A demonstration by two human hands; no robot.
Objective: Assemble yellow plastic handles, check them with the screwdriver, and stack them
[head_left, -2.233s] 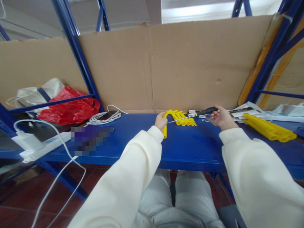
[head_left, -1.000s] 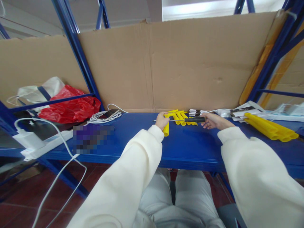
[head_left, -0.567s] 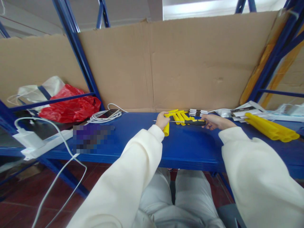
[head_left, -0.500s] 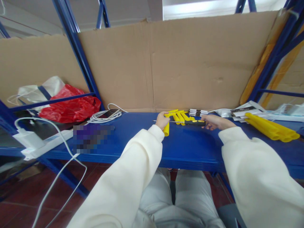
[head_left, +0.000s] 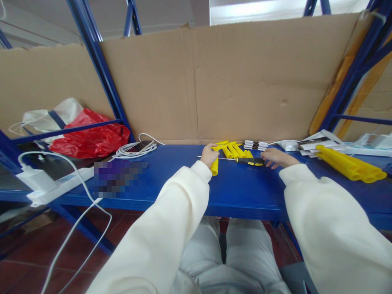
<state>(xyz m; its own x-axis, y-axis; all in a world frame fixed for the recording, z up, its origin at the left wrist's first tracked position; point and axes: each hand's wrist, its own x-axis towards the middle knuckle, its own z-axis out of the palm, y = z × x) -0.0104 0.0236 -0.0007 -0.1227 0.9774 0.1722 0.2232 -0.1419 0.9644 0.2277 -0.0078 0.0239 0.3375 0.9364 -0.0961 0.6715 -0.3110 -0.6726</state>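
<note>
"Yellow tube (head_left: 214,167) first: where was it?"

"In the left hand (head_left: 209,155), pinched tight, its lower end poking out at five o'clock. The shaft of the screwdriver (head_left: 251,162) crossed there, tip out at nine."

"And what had changed?"

"The handle had dipped, and the right hand (head_left: 277,158) had loosened at its three-o'clock end: part-open, fingers lightly curled. I couldn't tell whether a fingertip touched. The left side seemed to bear the weight."

"Anything in the way?"

"Short yellow pieces (head_left: 234,151) crowded the handle at eleven o'clock, a black-and-white stack (head_left: 255,145) at twelve. Longer tubes (head_left: 350,165) lay well apart on the worktop (head_left: 245,190), at three from the right hand."
</note>
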